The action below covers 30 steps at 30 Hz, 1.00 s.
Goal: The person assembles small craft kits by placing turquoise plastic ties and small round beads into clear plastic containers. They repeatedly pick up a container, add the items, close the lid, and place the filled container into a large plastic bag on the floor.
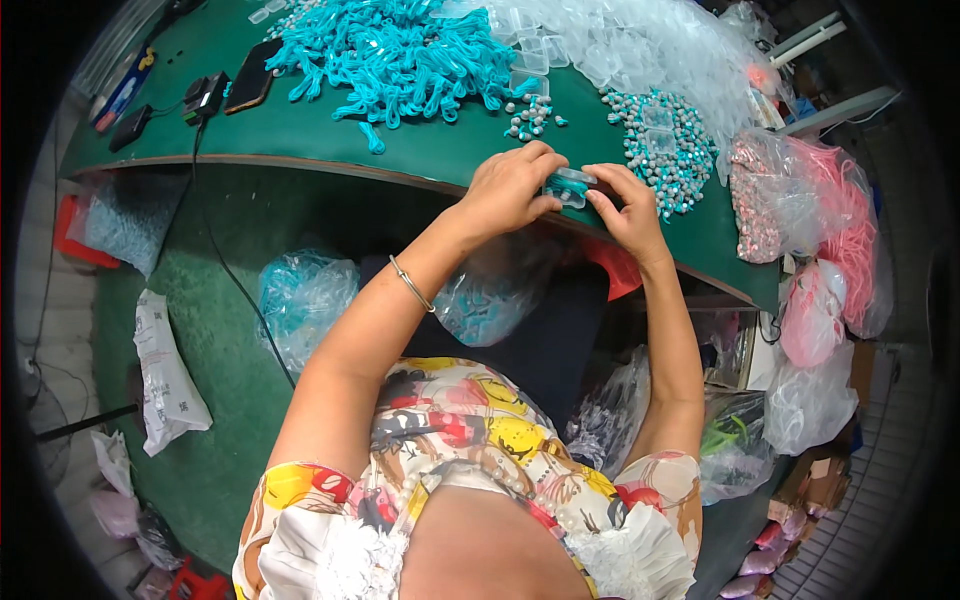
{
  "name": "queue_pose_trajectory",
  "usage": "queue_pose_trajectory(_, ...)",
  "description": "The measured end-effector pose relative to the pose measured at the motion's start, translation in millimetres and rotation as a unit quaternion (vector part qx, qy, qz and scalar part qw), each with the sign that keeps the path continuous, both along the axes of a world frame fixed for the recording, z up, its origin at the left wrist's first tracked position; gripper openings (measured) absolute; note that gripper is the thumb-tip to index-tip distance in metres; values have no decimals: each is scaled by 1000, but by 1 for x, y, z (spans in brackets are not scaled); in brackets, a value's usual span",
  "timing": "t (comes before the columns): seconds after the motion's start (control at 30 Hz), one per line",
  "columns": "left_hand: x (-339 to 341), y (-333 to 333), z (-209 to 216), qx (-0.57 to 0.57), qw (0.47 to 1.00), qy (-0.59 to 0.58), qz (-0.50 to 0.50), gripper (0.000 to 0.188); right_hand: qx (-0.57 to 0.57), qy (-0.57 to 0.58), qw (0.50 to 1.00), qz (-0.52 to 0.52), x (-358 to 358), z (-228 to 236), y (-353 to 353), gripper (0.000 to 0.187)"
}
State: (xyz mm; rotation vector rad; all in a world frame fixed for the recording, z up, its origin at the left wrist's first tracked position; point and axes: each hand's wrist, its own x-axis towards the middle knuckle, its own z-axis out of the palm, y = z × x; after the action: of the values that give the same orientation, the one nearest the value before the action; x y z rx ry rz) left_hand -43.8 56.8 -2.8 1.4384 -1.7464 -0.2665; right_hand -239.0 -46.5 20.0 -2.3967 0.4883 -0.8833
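Note:
Over the table's near edge, both my hands hold a small clear plastic box (566,196) with a bundle of teal cord in it. My left hand (508,192) grips its left side, thumb below and fingers above. The fingers and thumb of my right hand (630,216) close on its right end. Its lid seems raised, but my fingers partly cover it. Just beyond the box lie several small grey-and-teal pieces (530,118). A big heap of teal cord bundles (400,60) spreads farther back on the green table (260,140).
Many clear plastic boxes (620,45) are piled at the back right. A heap of grey-and-teal pieces (665,165) lies right of my hands. Bags of pink cord (845,230) hang off the right edge. A phone (253,77) and a cabled black device (205,98) sit at left.

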Motion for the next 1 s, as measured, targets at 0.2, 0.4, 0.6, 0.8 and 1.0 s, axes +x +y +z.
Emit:
queue_pose_trajectory(0.2,-1,-1,1,-10,1000,-13,5,49,99,-19,994,-42,6,-19,-3,28)
queue_pose_trajectory(0.4,1,2,-5,-38,999,-19,3,45,62,-19,997,-49,5,-15,11,27)
queue_pose_trajectory(0.6,-5,-5,-14,-123,990,-59,38,24,-108,13,993,-36,8,-17,11,29)
queue_pose_trajectory(0.8,5,8,-20,-124,991,-22,-50,20,-27,-12,999,-22,13,-14,33,20)
queue_pose_trajectory(1.0,-4,58,-41,-28,993,36,-110,20,76,12,997,24,-7,-32,80,19)
